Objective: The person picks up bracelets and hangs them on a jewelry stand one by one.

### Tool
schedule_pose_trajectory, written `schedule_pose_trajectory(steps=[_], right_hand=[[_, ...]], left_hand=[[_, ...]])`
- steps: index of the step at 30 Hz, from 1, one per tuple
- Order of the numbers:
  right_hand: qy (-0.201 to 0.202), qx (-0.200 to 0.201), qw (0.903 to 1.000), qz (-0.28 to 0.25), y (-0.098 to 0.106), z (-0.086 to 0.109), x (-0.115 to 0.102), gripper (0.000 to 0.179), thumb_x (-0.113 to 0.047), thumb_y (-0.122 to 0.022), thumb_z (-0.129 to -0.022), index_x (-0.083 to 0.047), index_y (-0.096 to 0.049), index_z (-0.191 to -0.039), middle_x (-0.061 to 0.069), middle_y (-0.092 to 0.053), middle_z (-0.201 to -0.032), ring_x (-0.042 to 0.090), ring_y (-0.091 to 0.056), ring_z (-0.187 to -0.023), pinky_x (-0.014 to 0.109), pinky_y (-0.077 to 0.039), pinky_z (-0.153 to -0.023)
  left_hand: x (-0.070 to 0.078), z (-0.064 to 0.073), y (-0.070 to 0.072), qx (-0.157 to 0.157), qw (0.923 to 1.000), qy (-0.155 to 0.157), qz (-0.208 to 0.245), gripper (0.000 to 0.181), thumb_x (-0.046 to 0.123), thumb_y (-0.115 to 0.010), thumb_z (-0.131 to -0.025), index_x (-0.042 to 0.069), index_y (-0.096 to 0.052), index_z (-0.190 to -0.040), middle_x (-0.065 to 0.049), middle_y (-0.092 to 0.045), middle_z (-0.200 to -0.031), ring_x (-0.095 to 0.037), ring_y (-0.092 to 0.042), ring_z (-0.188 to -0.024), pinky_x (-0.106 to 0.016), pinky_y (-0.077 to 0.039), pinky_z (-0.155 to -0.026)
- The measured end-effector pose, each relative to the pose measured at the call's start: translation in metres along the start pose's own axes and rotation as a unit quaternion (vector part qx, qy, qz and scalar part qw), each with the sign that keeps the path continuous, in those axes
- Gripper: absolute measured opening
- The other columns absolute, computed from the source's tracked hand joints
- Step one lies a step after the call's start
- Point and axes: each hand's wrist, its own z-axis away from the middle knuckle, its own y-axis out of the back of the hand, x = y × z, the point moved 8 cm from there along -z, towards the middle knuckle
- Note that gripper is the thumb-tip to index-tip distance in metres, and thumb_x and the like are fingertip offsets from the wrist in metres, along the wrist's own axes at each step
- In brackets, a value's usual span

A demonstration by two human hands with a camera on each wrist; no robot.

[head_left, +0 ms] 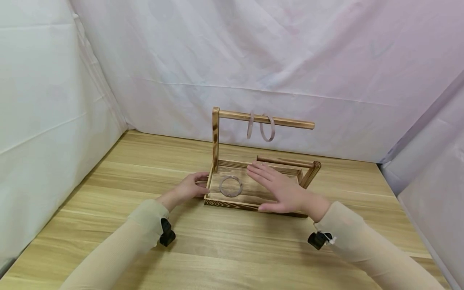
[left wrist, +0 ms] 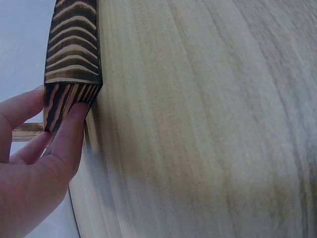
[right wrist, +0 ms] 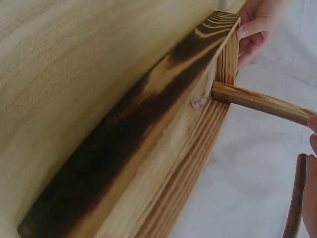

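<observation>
Brown wooden bangle stand with dark burnt grain [head_left: 232, 205], made as a shallow tray with two posts and bars, stands on the light wood-grain bench [head_left: 217, 249], between the two hands. The left grip [head_left: 190, 187] is partly closed, with bent fingers and thumb holding the end wall of the tray near its front corner. The right grip [head_left: 277, 189] is wide open, fingers straight, and lies over the tray holding nothing; whether it touches the wood, I cannot tell. Beyond the right grip is the lower round bar [head_left: 282, 161]; higher, ahead of both grips, the upper round bar [head_left: 290, 122] carries two pale pinkish ring bangles [head_left: 250, 127] [head_left: 273, 131]. One greyish translucent ring bangle [head_left: 221, 187] lies flat in the tray, just right of the left grip. I judge the stand to be stiff and rather light, not slippery; it is best taken by the tray's end walls, because the bars are free at one end and could be levered. The bangles seem hard, smooth and perhaps fragile. No brand, label or writing can be read on stand or bangles.
</observation>
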Motion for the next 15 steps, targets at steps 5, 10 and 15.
schedule_pose_trajectory(steps=[5, 10, 15], right_hand=[[-0.018, -0.014, 0.9997, -0.003, -0.009, -0.002, 0.002, 0.092, -0.040, -0.070, -0.079, -0.009, -0.020, -0.150, 0.009, -0.021, -0.156, 0.029, -0.016, -0.145, 0.045, -0.021, -0.118], [-0.035, -0.028, 0.9989, -0.011, -0.018, -0.007, 0.006, 0.088, -0.042, -0.067, -0.082, -0.010, -0.020, -0.150, 0.007, -0.020, -0.157, 0.030, -0.016, -0.145, 0.048, -0.024, -0.116], [-0.058, -0.053, 0.9968, -0.014, -0.027, -0.014, 0.013, 0.085, -0.043, -0.062, -0.086, -0.014, -0.016, -0.151, 0.006, -0.014, -0.158, 0.029, -0.014, -0.145, 0.048, -0.024, -0.116]], left_hand=[[0.000, 0.000, 0.000, 0.000, 1.0000, 0.000, -0.001, 0.064, -0.006, -0.055, -0.088, -0.009, -0.024, -0.143, -0.030, -0.032, -0.144, -0.043, -0.042, -0.128, -0.038, -0.052, -0.095], [0.000, 0.000, -0.001, 0.003, 1.0000, 0.007, -0.002, 0.065, -0.006, -0.056, -0.088, -0.008, -0.024, -0.144, -0.030, -0.032, -0.144, -0.043, -0.042, -0.128, -0.037, -0.052, -0.094], [-0.001, -0.001, -0.001, 0.008, 1.0000, 0.004, -0.001, 0.065, -0.007, -0.056, -0.086, -0.009, -0.025, -0.143, -0.030, -0.033, -0.144, -0.043, -0.043, -0.127, -0.037, -0.053, -0.093]])
